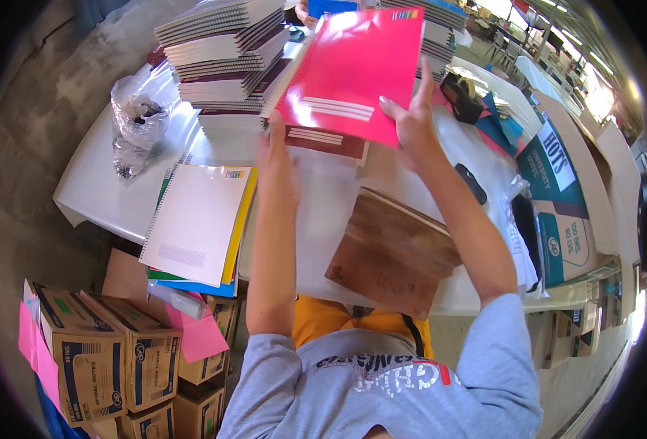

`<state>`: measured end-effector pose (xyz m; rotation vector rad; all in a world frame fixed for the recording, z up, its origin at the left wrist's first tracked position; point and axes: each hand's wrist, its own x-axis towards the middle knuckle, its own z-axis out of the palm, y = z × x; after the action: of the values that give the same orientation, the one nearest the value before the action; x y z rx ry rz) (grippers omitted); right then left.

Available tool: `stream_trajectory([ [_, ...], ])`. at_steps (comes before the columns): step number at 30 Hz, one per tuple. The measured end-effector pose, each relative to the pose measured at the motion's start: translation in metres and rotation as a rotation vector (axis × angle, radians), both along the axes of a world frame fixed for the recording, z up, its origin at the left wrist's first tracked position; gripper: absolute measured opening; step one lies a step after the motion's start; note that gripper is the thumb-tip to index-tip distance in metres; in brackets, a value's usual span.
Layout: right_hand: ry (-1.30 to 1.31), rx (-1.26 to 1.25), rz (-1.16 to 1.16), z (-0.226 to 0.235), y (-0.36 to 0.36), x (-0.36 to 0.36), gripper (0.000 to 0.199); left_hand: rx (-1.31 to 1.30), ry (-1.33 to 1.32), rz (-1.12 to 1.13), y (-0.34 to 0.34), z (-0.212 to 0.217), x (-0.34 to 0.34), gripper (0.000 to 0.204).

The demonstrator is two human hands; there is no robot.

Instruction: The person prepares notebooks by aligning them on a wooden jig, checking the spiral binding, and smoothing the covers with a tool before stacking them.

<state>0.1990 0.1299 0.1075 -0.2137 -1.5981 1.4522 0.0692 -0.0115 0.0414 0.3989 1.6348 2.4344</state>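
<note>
Hands grip one pink spiral notebook [352, 69], raised and tilted above the far middle of the tabletop [104, 190]. The left hand [274, 157] clamps its lower left corner; the right hand [411, 121] clamps its lower right edge, fingers spread on the cover. A maroon notebook [327, 141] lies directly beneath. Stacked spiral notebooks [221, 58] stand at the far left. A white-topped notebook pile [195, 219] overhangs the near left edge. A wooden board [393, 252] rests at the near edge. Cardboard boxes [104, 358] sit on the floor.
</note>
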Motion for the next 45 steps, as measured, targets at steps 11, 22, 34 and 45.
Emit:
stream_trajectory([
  [11, 0.058, -0.15, -0.087, -0.012, -0.055, 0.2, 0.086, 0.27, 0.103, -0.591, -0.083, 0.011, 0.082, 0.015],
  [22, -0.162, -0.19, -0.106, -0.127, -0.115, 0.237, 0.051, -0.095, 0.24, -0.684, -0.085, -0.065, 0.106, 0.048],
  [34, -0.229, 0.067, -0.276, -0.064, -0.078, 0.233, 0.045, -0.492, 0.706, -0.504, -0.075, -0.016, 0.076, 0.031],
  [45, -0.384, 0.268, -0.18, 0.001, -0.027, 0.201, 0.034, -0.167, 0.514, -0.503, -0.012, -0.048, 0.064, 0.029],
])
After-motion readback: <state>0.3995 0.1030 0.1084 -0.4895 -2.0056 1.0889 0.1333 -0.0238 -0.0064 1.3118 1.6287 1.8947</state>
